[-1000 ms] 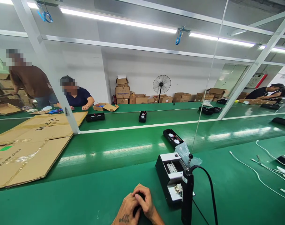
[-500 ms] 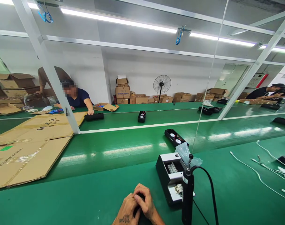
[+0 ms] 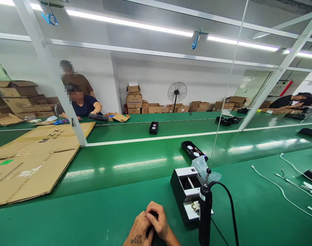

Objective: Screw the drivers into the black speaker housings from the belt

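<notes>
My left hand (image 3: 140, 227), with a tattoo on its back, rests at the bottom middle against my right hand (image 3: 159, 218). Both have curled fingers that meet at the tips, leaving a dark gap between the palms. No object shows in either one. Just right of them stands a black and white desktop device (image 3: 186, 196) with an open top and metal parts inside. In front of it hangs a black electric screwdriver (image 3: 205, 215) on a cord, upright.
Behind the device lie a clear plastic bag (image 3: 203, 167) and an open black casing (image 3: 194, 150) with round white parts. White cables (image 3: 271, 186) spread at right. Flattened cardboard (image 3: 43, 160) covers the left. Across the bench, a co-worker (image 3: 84, 104) handles a black casing (image 3: 98, 117); another person (image 3: 80, 82) stands behind.
My hands have kept still. The metal part inside the device has shifted. Across the bench, the co-worker has raised the black casing, and the person behind has straightened up and moved right.
</notes>
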A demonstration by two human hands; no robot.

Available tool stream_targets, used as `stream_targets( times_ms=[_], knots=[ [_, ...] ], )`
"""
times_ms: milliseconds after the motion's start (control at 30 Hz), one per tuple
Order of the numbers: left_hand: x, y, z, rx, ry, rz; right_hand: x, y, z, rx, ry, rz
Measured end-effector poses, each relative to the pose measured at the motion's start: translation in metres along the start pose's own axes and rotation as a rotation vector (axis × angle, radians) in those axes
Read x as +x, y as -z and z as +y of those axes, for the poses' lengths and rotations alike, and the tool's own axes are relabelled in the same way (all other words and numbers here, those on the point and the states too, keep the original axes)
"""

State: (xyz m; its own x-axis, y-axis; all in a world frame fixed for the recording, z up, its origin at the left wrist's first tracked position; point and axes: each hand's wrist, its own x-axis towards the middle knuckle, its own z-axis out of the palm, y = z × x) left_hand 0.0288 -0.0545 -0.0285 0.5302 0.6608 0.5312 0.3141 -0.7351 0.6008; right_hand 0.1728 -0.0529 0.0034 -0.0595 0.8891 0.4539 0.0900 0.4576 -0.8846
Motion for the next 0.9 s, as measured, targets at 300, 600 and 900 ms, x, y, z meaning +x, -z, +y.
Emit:
stream_targets(
  times_ms=[300, 600, 900],
  knots=[
    [0.0017, 0.0025, 0.0036, 0.001, -0.007, -0.010, -0.0008, -0.0006, 0.0015, -0.002, -0.016, 0.009],
    [0.0057, 0.0056, 0.0052, -0.032, -0.011, -0.013, -0.0005, -0.0005, 0.0023, 0.043, -0.015, -0.010],
    [0.0032, 0.0014, 0.0014, -0.019, -0.020, 0.004, 0.0000, -0.0006, 0.0051, 0.019, -0.026, -0.016]
  ],
)
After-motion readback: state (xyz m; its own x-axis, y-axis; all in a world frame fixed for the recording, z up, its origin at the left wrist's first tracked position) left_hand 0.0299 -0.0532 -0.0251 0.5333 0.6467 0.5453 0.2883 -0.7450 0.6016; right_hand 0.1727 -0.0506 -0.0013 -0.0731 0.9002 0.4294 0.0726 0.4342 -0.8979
